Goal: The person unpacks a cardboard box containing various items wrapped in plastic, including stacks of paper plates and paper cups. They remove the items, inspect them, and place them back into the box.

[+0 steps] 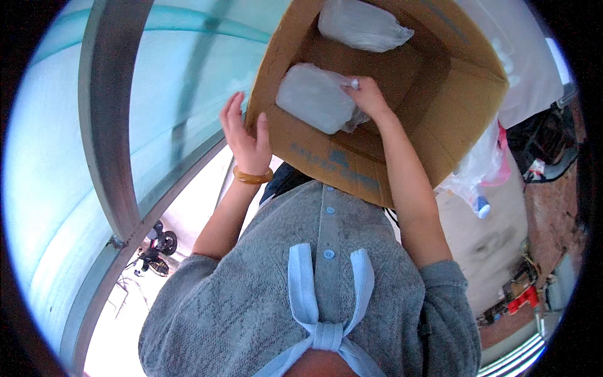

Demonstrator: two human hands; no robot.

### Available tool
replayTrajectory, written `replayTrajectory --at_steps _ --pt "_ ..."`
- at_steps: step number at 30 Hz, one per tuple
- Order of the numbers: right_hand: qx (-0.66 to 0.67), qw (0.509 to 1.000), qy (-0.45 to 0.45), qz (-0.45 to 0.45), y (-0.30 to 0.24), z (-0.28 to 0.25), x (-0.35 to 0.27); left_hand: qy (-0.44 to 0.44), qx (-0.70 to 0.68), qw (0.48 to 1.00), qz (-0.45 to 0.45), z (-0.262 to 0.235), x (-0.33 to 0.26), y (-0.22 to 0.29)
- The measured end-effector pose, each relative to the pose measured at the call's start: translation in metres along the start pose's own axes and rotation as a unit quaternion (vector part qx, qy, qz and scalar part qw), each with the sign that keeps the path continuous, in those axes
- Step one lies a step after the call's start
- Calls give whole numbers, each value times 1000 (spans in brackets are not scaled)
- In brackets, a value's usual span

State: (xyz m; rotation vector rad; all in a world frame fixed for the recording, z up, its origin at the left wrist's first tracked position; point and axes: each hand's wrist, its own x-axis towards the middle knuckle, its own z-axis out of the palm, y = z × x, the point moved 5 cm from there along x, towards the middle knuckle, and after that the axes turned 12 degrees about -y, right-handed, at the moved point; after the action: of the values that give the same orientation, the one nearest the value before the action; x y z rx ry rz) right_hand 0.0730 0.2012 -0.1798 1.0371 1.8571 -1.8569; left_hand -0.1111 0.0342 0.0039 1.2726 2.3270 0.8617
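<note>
A large brown cardboard box (pixel 477 107) stands with its top open in front of me. Inside, at its near left, lies a white block-shaped package (pixel 314 97) in a thin clear plastic bag. My right hand (pixel 369 98) reaches into the box, fingers closed on the gathered end of that bag. Farther back, a second bagged white package (pixel 358 25) rests against the box's far left part. By the box's left edge, my left hand (pixel 247 141) is raised with fingers spread, a tan bangle round the wrist. Its thumb overlaps the edge; I cannot tell whether it touches.
A grey metal post (pixel 113 113) and rail stand at the left before pale blue sheeting (pixel 47 157). Right of the box hang a clear and pink plastic bag (pixel 480 163) and a black bag (pixel 546 144). A small motorbike (pixel 157 248) shows at lower left.
</note>
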Motion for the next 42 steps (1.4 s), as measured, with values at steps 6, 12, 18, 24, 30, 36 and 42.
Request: replayTrajectory --at_steps 6,12,18,24,30,36,42 --pt "95 968 181 -143 -52 16 -61 -26 -66 997 4 4 -5 -9" --pt "170 956 181 -153 -87 28 -107 10 110 988 111 -14 -7 32" --pt "358 905 175 -151 -57 14 -113 -120 -178 975 58 6 -10 40" --pt "617 756 136 -172 -34 -7 -146 -282 56 941 180 34 12 72" --pt "678 694 68 -234 -42 -17 -184 -352 50 877 324 74 23 106" --pt "716 630 109 -281 -40 -11 -230 -337 6 863 377 64 -14 146" --pt "722 643 193 -168 -36 -9 -241 -381 -54 863 327 60 -27 152"
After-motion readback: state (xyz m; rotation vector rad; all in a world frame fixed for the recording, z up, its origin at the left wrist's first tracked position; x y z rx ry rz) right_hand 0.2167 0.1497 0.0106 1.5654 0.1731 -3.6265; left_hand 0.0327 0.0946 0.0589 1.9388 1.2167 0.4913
